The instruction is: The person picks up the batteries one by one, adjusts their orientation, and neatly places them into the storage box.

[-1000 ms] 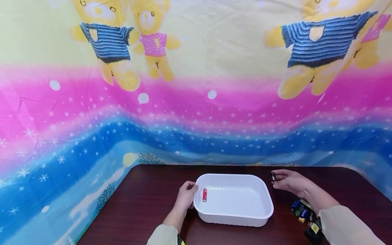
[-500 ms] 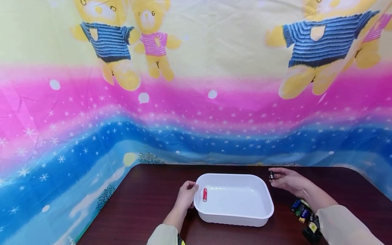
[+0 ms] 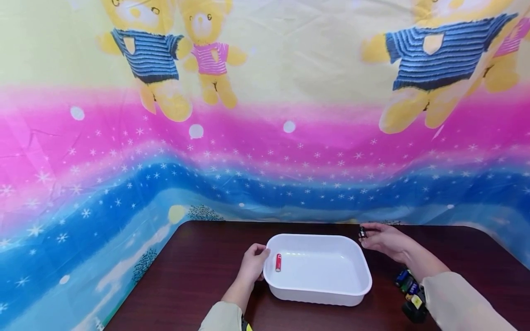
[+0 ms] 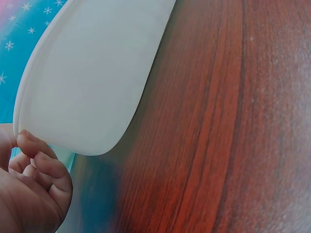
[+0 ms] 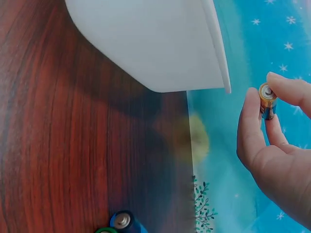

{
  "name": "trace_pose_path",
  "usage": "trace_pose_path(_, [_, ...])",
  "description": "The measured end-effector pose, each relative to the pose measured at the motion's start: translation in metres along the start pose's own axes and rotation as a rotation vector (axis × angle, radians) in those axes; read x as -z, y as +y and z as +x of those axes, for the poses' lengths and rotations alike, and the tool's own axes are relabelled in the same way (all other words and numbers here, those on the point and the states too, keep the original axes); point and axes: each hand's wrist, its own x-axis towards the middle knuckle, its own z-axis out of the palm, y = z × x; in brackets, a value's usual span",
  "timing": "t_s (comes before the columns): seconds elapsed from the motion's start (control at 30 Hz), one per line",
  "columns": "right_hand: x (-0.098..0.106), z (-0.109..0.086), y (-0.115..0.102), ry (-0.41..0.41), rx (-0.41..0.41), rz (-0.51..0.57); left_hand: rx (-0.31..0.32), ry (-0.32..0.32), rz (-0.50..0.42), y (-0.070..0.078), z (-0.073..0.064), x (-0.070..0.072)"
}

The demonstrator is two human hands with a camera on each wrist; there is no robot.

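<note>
A white plastic basin point(image 3: 316, 298) stands on the dark wooden table, with one red battery point(image 3: 278, 263) lying inside near its left end. My left hand point(image 3: 251, 264) holds the basin's left rim; the left wrist view shows the thumb and curled fingers point(image 4: 35, 145) at the rim's corner. Off the basin's far right corner, my right hand point(image 3: 385, 240) pinches a small battery point(image 5: 267, 102) between thumb and fingertips. It has a gold end and a dark body, and it is raised above table level. Below the right forearm lies a group of several loose batteries point(image 3: 407, 281).
The dark wooden table point(image 3: 186, 276) ends at a curtain point(image 3: 265, 161) printed with bears and snowflakes. A black device with a yellow label point(image 3: 415, 305) sits at the right sleeve, beside the loose batteries. The basin's raised wall point(image 5: 150, 48) stands left of the right hand.
My right hand has moved a little left and away from me, bringing the pinched battery closer to the basin's far right corner. The left hand keeps its hold on the rim.
</note>
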Motion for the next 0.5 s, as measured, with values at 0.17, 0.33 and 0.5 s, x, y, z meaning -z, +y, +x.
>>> trace_pose_path(0.17, [-0.004, 0.002, -0.006, -0.004, -0.004, 0.018, 0.007, -0.002, 0.002, 0.002, -0.001, 0.0])
trace_pose_path(0.33, [-0.009, 0.005, -0.008, 0.002, -0.009, 0.019, 0.005, 0.002, 0.002, 0.003, -0.002, 0.0])
trace_pose_path(0.5, [-0.013, 0.007, -0.01, -0.001, -0.007, 0.023, 0.004, 0.0, 0.005, 0.003, -0.003, 0.0])
